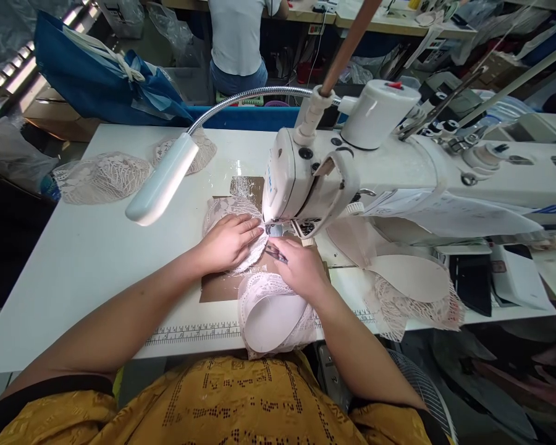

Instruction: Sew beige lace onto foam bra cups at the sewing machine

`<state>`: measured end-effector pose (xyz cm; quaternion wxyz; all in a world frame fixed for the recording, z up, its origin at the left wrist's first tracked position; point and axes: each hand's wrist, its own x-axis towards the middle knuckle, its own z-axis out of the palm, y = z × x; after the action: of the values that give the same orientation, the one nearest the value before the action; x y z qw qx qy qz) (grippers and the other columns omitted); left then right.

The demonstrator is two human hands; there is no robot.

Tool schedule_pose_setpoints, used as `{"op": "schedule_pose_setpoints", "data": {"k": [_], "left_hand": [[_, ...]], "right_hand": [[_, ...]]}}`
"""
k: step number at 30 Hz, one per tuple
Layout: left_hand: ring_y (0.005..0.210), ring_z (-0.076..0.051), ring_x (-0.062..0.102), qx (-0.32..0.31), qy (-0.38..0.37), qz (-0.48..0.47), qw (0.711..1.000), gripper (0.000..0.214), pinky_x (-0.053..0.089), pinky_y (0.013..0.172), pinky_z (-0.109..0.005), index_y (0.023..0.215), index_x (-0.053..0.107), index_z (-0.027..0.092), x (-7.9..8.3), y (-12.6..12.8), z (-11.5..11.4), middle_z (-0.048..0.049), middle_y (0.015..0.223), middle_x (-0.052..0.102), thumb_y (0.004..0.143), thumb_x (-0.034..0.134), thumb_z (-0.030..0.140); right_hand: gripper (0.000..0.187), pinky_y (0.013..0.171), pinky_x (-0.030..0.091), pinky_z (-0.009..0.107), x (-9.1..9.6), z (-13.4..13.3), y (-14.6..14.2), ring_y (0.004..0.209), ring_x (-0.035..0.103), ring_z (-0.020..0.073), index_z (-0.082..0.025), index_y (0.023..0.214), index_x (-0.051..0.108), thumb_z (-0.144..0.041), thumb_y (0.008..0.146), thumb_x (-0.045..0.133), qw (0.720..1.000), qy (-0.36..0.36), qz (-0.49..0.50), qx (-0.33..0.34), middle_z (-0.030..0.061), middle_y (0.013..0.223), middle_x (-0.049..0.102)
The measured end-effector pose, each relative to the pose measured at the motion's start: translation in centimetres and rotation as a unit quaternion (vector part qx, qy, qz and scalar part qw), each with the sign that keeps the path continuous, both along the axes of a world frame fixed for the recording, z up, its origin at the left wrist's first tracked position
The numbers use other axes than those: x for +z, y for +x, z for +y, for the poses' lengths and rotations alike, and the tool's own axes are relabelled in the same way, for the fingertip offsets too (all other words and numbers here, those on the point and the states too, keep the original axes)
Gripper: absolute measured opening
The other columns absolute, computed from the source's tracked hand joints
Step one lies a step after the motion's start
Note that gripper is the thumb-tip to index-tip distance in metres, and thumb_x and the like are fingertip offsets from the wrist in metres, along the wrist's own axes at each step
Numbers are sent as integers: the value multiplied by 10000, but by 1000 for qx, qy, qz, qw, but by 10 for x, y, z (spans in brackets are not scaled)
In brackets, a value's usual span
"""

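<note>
My left hand (pixel 234 241) lies flat with fingers stretched over a pale lace cup piece (pixel 217 213), pressing it beside the needle area of a white sewing machine (pixel 287 179). My right hand (pixel 301 266) is closed around a small dark metal tool that looks like thread snips (pixel 277 253), its tip close to the lace edge and the presser foot (pixel 269 228). Nearer my body, a second lace piece with a smooth pale cup (pixel 273 324) hangs slightly over the table edge, below my right hand.
More lace pieces (pixel 104 177) lie at the left back. A lamp (pixel 164 179) on a bent neck reaches over the table. Pale cups with lace (pixel 412 278) rest at right. A printed ruler (pixel 194 332) runs along the front edge. Another person (pixel 236 37) sits ahead, back turned.
</note>
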<state>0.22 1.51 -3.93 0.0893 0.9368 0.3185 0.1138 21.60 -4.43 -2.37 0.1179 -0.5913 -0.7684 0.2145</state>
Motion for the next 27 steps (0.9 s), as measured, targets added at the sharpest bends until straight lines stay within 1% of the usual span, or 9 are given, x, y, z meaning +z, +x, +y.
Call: {"op": "schedule_pose_setpoints", "data": {"k": [6,9,13,16,18,22,24,25,27], "left_hand": [[1312,-346,460,15,8,4,1000,483,391,1072,-518,1355,559,128,-2,-4,0,-157,1410,539,897,443,233],[1326,-351,440,20,7,10,1000,489,384,1066,-528,1369,544,149,-4,-6,-1,-145,1437,514,900,439,239],[1309,-346,458,56,10,45,997,459,397,1043,-529,1335,572,179,3,-4,-8,-125,1425,528,902,430,238],[1235,-334,518,96,-3,89,991,415,463,967,-492,1256,619,175,17,-9,-16,-128,1375,567,892,428,229],[1144,-319,574,134,-20,139,981,354,510,870,-437,1145,665,175,29,-20,-20,-123,1300,613,877,439,227],[933,-325,632,243,-11,205,948,234,509,765,-417,855,685,126,50,-55,-32,-152,949,683,849,480,237],[975,-338,620,276,-8,157,948,274,497,825,-450,906,687,126,58,-68,-44,-153,965,682,881,475,298],[1019,-331,612,265,-37,112,957,313,496,852,-444,1001,685,141,61,-70,-51,-142,1040,682,902,473,349],[1075,-285,605,182,-147,14,972,417,509,869,-393,1223,620,197,63,-67,-66,-101,1195,657,916,494,449]], "right_hand": [[320,720,473,306,20,-11,31,863,669,227,-222,1092,671,-432,903,520,994,-15,62,-84,59,981,736],[332,605,428,278,27,-32,46,729,633,198,-231,1030,655,-506,867,562,993,-81,46,-75,23,854,707],[192,551,361,252,26,-59,51,647,558,164,-227,880,623,-409,817,618,990,-133,28,-32,-15,757,645],[189,543,317,244,22,-67,40,600,495,142,-216,701,530,-336,843,563,991,-125,38,-3,-36,647,557],[217,548,307,240,20,-67,28,596,480,135,-213,680,495,-321,863,540,992,-107,70,4,-40,633,526],[199,571,315,237,13,-61,-5,618,486,138,-211,698,505,-304,870,541,988,-58,138,22,-33,647,527],[182,591,333,237,9,-58,-21,634,502,140,-209,716,528,-299,873,546,983,-42,174,47,-25,669,554],[177,604,347,238,8,-56,-28,646,514,142,-208,726,541,-297,879,543,979,-38,192,62,-20,686,573],[159,641,383,243,6,-54,-34,689,550,149,-205,773,577,-292,898,528,970,-34,222,87,-4,742,619]]}}
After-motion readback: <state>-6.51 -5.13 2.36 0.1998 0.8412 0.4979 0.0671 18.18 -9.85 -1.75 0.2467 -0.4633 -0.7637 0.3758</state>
